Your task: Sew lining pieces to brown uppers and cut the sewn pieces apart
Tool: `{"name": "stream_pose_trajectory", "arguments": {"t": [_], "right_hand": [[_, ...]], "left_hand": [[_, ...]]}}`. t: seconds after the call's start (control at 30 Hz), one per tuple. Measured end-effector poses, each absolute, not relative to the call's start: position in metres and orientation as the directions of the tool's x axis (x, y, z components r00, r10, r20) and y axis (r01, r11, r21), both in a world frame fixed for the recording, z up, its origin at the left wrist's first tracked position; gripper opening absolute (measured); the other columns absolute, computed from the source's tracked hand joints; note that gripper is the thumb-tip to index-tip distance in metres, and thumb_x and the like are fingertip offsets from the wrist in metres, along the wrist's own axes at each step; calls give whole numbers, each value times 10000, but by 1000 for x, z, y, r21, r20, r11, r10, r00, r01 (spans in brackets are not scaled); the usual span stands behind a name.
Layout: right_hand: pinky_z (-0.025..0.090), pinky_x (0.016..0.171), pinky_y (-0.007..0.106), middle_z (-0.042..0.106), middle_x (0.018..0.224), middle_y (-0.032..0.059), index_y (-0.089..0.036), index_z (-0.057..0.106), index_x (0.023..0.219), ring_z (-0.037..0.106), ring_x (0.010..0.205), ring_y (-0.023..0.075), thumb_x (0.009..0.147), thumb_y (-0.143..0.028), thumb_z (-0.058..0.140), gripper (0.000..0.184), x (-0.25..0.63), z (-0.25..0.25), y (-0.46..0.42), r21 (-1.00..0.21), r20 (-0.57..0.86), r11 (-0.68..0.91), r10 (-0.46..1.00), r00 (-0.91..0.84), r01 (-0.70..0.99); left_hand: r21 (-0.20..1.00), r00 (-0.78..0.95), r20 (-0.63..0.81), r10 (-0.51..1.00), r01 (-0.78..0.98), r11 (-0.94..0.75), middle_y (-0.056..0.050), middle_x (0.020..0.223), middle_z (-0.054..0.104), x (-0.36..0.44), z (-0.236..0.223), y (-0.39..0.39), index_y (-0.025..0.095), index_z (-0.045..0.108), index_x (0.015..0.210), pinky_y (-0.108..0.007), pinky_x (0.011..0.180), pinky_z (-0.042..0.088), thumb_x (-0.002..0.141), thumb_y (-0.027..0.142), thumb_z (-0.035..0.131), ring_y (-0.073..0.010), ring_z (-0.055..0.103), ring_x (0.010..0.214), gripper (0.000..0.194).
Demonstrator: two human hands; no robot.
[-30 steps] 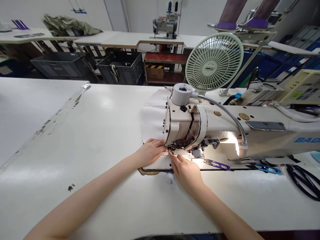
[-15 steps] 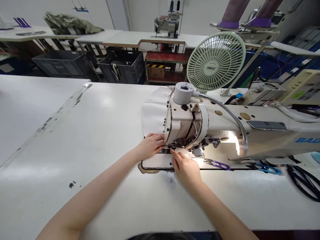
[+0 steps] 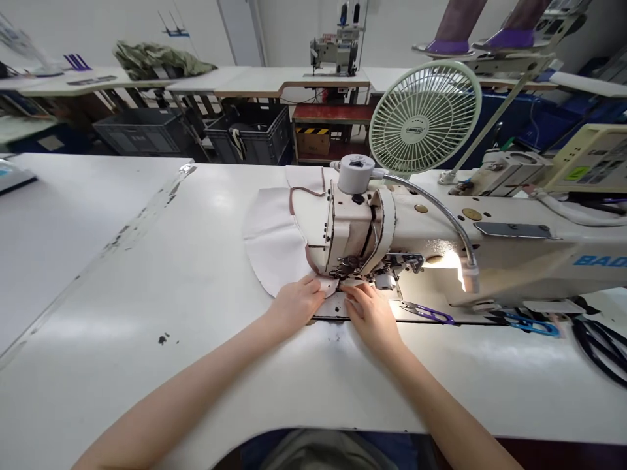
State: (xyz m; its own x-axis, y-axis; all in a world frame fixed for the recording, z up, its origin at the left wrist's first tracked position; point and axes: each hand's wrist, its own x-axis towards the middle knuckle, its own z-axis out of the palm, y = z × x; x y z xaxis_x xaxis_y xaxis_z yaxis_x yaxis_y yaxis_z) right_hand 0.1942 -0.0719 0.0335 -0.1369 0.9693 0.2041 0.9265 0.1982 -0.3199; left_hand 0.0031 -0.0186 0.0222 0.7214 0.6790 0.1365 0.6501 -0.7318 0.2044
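Note:
A white, curved fabric piece (image 3: 275,245) with brown edging lies left of and partly under the head of a sewing machine (image 3: 362,228). At its near edge, my left hand (image 3: 297,303) is closed, its fingertips gripping the fabric just left of the presser foot. My right hand (image 3: 373,316) rests on the machine bed on the other side, fingers bent and drawn together. Its fingertips meet the fabric's tip near the needle area; what they pinch, if anything, is hidden. The needle itself cannot be made out behind the machine head.
Purple thread snips (image 3: 428,313) and blue thread snips (image 3: 531,324) lie along the machine bed, with black-handled scissors (image 3: 600,346) farther right. A green fan (image 3: 425,121) stands behind the machine. A lit lamp (image 3: 470,277) hangs by the arm. Grey crates (image 3: 252,134) stand beyond the table.
The white fabric has swung out leftward and toward me, showing its brown edging. My left hand has come down with the fabric's near edge; the right stays beside the presser foot. The view has shifted slightly.

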Motion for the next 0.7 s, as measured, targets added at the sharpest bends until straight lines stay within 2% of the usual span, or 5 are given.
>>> {"name": "stream_pose_trajectory", "arguments": {"t": [0.1,0.2,0.37,0.47,0.7], "right_hand": [[420,784,338,673,930,69,-181,624,1065,594,898,206,805,-199,541,273,192,37,-65,-385,76,93,995,-70,918],[391,808,344,689,939,54,-183,631,1037,596,919,213,780,-184,576,264,188,42,-55,-382,-44,-3,999,-15,924],[382,693,281,704,862,37,-190,677,910,610,806,190,815,-217,547,164,185,39,-43,-403,-57,-19,998,-4,915],[372,646,266,701,823,37,-189,685,875,606,752,179,847,-260,525,178,185,31,-41,-393,11,9,1000,-5,920],[359,644,277,671,837,82,-172,681,888,582,769,198,882,-280,471,236,184,28,-46,-160,103,84,992,-68,984]], "left_hand": [[302,675,79,733,685,-663,-46,852,610,14,31,-26,194,614,796,-267,619,440,934,229,381,-192,574,877,274],[404,597,-9,803,736,-543,-19,849,620,19,42,-24,212,616,798,-263,643,443,898,220,433,-176,597,841,209],[528,500,-118,858,763,-372,11,818,654,20,55,-18,213,601,745,-255,632,432,834,221,488,-166,618,772,144],[517,481,-153,863,783,-345,5,787,669,22,59,-15,210,581,725,-262,611,427,857,295,479,-184,629,765,187],[426,466,-181,866,831,-358,-30,794,693,32,56,-4,210,595,772,-291,600,452,855,327,463,-231,662,768,195]]}}
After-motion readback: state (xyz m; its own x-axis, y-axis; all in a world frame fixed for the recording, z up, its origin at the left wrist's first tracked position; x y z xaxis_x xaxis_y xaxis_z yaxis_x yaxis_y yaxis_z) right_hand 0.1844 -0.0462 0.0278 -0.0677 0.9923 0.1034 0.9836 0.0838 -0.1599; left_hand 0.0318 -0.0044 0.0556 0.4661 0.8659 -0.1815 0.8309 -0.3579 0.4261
